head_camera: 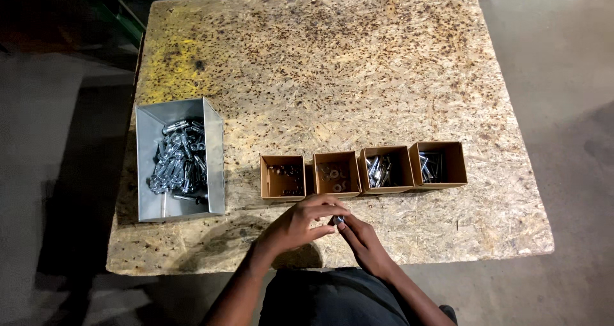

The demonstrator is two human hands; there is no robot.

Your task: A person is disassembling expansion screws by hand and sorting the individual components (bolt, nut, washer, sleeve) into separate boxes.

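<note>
Just in front of the second cardboard box (336, 173) on the bench (332, 70), the left hand (297, 227) and right hand (361, 236) together pinch a small metal fastener (338, 220), judged rigid, light, smooth and slip-prone; grip it across its sides with the fingertips.

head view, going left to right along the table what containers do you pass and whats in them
grey metal bin of shiny bolts → cardboard box of small dark nuts → box of washers → box of silvery bolts → box of darker bolts
</note>
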